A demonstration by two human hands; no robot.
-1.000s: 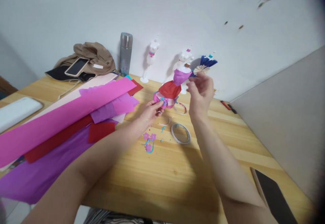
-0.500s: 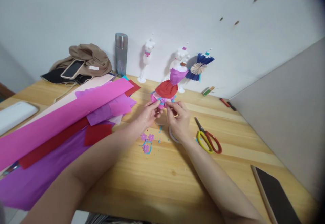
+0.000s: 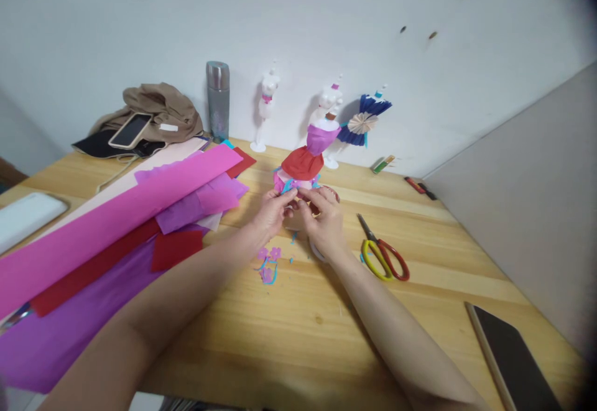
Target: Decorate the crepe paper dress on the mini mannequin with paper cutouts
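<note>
A small white dress-form mannequin wears a paper dress with a purple top (image 3: pixel 323 139), a red skirt (image 3: pixel 302 163) and a pink hem with purple flowers and blue bits. Just in front of that hem, my left hand (image 3: pixel 273 212) and my right hand (image 3: pixel 324 215) meet fingertip to fingertip, both pinched closed. What lies between the fingertips is too small to make out. A roll of tape (image 3: pixel 317 250) lies partly hidden under my right hand. Below my left hand are loose purple paper flowers (image 3: pixel 267 274) and blue scraps.
Scissors (image 3: pixel 382 258) lie right of my hands, a dark tablet-like device (image 3: pixel 513 355) at the right front. Crepe paper sheets (image 3: pixel 116 212) cover the left side. Along the wall stand a flask (image 3: pixel 218 103), a bare mannequin (image 3: pixel 267 109) and one in blue pleated paper (image 3: pixel 366 122).
My left fingertips have come off the hem flowers and moved right, to meet the right fingertips in front of the hem. The view has shifted slightly.
</note>
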